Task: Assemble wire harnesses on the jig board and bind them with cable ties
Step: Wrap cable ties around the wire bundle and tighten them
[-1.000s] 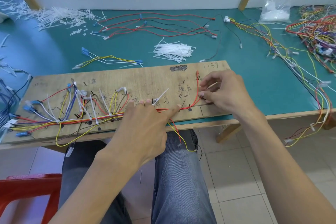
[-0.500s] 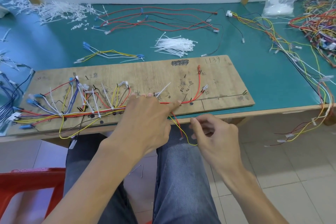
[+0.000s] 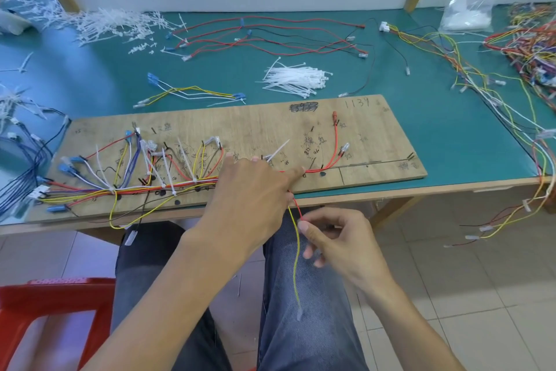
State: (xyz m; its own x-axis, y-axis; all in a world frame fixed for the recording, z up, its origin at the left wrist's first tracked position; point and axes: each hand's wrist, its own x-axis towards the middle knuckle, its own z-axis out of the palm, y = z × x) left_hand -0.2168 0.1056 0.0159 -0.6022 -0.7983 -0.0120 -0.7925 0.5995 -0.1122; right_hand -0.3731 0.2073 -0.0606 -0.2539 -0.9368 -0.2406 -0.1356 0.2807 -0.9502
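1. Head view, landmark: jig board [image 3: 376,142], a plywood panel lying flat on the green table [image 3: 451,118], its near edge along the table's front.
2. Wire harness [image 3: 180,184]: a multicoloured bundle running along the left half of the jig board near its near edge. Branches fan toward the far edge, and several white ties are already round it.
3. Left hand [image 3: 255,187]: palm down on the middle of the jig board's near edge. The fingers are extended and press on the bundle, and the thumb reaches right to touch the red wire [image 3: 296,205]. It clasps nothing.
4. Right hand [image 3: 340,238]: just below the jig board's near edge, over the lap. Thumb and forefinger pinch the hanging end of the red wire, and the other fingers are loosely curled.
5. Yellow wire [image 3: 296,265]: comes out from under the left hand and hangs below the jig board, just left of the right thumb, with a clear terminal at its tip.
6. Cable ties [image 3: 296,78]: a loose white bundle just beyond the jig board's far edge.
7. Plastic bag [image 3: 469,9]: well beyond the jig board's far right corner.
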